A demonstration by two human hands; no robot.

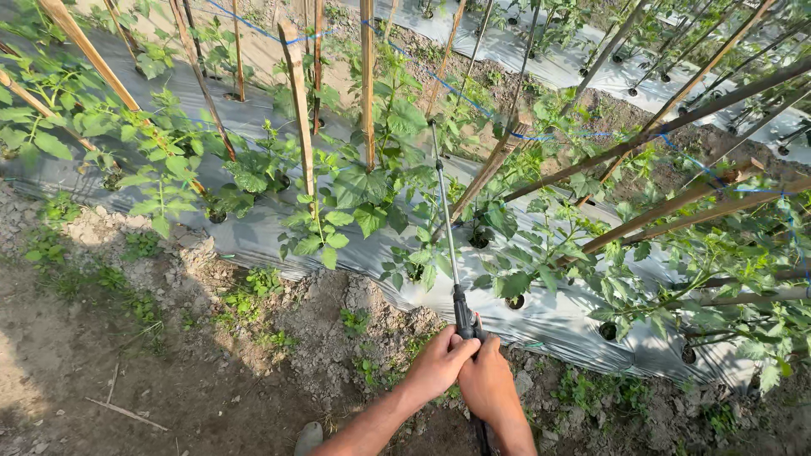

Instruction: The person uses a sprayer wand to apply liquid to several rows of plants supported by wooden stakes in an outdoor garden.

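Dry, clodded brown soil [127, 371] underfoot, two bare hands gripping a sprayer before a staked crop row.

Nearest, the left hand [437, 365] and the right hand [488, 386] are both wrapped tight round the black plastic grip of a long, thin metal spray wand [445, 224], the left just beside and slightly ahead of the right, fingers curled shut on it. A grey shoe tip [309, 437] shows below and left of the hands. From the grip the wand runs up and away, its tip among the leafy green plants [363, 194] beyond the hands. Those plants rise through holes in silvery plastic mulch sheeting [549, 317], tied to slanted wooden stakes [297, 101] linked by blue string [473, 100]. Farther off, another sheeted row [524, 51] lies behind.
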